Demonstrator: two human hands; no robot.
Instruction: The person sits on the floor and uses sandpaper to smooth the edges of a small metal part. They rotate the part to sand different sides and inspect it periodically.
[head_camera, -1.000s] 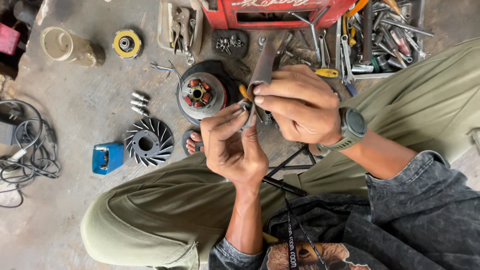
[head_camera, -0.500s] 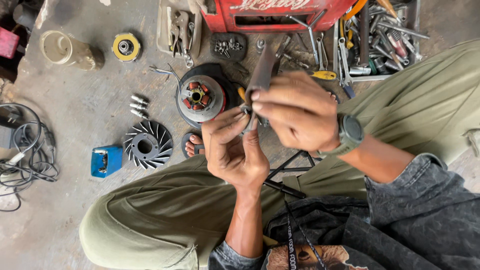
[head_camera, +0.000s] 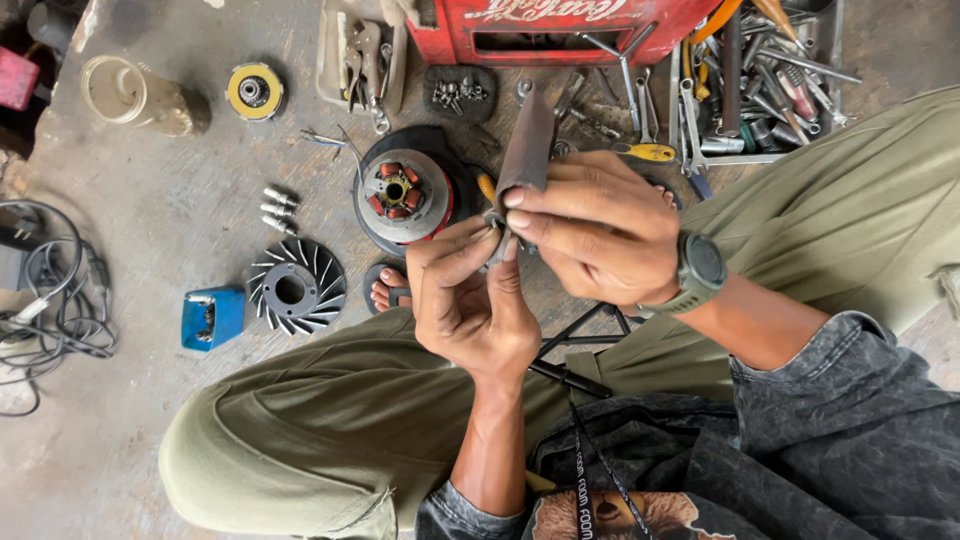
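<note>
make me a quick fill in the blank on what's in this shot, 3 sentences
1. The right hand wears a ____ on its wrist.
2. The left hand and the right hand pinch a small part at the lower end of a strip of worn ____.
3. The finned fan wheel lies on the floor right beside a small ____ box.

Missing words: watch; sandpaper; blue

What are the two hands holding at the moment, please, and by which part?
Both hands, left hand and right hand, pinch the lower end of a rusty flat metal piece; its upper end sticks up free.
</note>
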